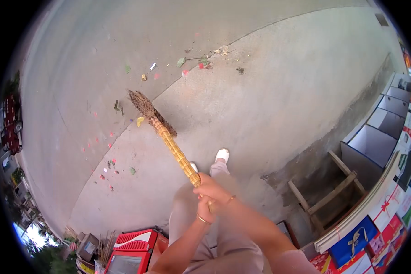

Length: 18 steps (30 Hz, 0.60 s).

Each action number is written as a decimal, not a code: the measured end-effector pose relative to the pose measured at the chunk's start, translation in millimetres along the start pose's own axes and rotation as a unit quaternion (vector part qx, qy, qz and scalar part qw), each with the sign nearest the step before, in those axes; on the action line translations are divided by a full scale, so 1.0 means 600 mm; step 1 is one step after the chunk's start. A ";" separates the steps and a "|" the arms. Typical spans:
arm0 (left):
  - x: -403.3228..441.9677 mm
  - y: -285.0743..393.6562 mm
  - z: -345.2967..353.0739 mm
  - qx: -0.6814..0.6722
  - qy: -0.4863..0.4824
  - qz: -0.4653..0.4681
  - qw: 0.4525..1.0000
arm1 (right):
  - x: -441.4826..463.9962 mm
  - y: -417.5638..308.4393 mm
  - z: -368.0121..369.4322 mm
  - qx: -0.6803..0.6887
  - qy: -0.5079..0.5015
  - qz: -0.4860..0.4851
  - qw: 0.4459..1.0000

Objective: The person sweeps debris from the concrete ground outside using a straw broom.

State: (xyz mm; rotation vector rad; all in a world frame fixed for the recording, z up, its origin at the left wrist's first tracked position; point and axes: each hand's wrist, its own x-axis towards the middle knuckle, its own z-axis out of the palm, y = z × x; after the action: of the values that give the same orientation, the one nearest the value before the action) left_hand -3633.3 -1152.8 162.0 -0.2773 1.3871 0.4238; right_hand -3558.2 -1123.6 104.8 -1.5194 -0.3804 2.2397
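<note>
A broom (178, 154) with a bound yellow handle slants up and to the left from my body. Both of my hands are wrapped round its lower end. My right hand (213, 188) grips higher on the handle, and my left hand (205, 208) holds just below it, the two close together. The dark bristle head (144, 104) is over the concrete floor (260, 91). A yellow scrap (140, 121) lies beside the bristles. Green leaves (181, 61), pink bits (201, 66) and other litter are scattered on the floor above and to the left.
My white shoe (222, 154) stands below the broom head. On the right are a wooden frame (332, 193), open boxes (372, 142) and colourful packages (351, 241). A red cooler (133, 242) is at the lower left, with a cardboard box (87, 246) beyond it. A red vehicle (10, 125) is far left.
</note>
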 end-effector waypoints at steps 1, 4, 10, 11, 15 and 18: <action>0.032 -0.045 -0.024 -0.030 -0.039 -0.055 0.997 | -0.032 -0.002 -0.026 -0.012 0.047 -0.050 0.998; 0.036 -0.117 0.022 0.077 -0.143 -0.083 0.983 | -0.138 -0.066 -0.100 0.046 0.170 -0.029 0.984; 0.142 -0.041 0.320 0.102 -0.258 -0.238 0.931 | -0.085 -0.117 -0.329 0.167 0.393 -0.003 0.904; 0.174 -0.013 0.358 0.106 -0.243 -0.251 0.931 | -0.055 -0.151 -0.359 0.164 0.397 -0.004 0.903; 0.225 0.107 0.300 -0.028 -0.200 -0.282 0.938 | 0.101 -0.170 -0.325 -0.031 0.309 0.090 0.946; 0.151 0.196 0.172 -0.112 -0.172 -0.186 0.961 | 0.174 -0.175 -0.143 -0.167 0.226 0.093 0.955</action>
State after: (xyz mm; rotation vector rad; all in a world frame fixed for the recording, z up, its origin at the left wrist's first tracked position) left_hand -3583.0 -991.7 97.3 -0.6105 0.9196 0.2967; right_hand -3493.6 -981.9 33.6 -2.2663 -0.5086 1.9367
